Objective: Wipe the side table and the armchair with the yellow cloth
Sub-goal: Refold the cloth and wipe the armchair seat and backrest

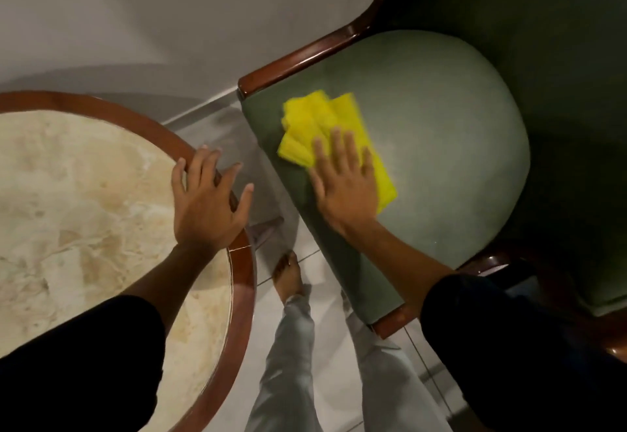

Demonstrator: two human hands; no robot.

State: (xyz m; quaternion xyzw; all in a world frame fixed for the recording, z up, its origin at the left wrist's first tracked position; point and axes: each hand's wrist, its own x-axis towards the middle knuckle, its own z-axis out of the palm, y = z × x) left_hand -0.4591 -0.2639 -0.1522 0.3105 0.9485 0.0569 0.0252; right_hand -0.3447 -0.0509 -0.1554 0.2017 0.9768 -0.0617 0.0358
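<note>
Right hand (344, 183), fingers flat, presses yellow cloth (334, 132) on armchair (441, 132); left hand (207, 200), seemingly splayed, rests on side table (242, 272).

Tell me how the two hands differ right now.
The right hand lies flat with its palm pressing the yellow cloth onto the green armchair seat; the left hand holds no cloth. The left hand rests on the wooden rim of the side table, fingers spread and partly past the edge. Both are bare, palm down, with dark sleeves above the forearms.
</note>
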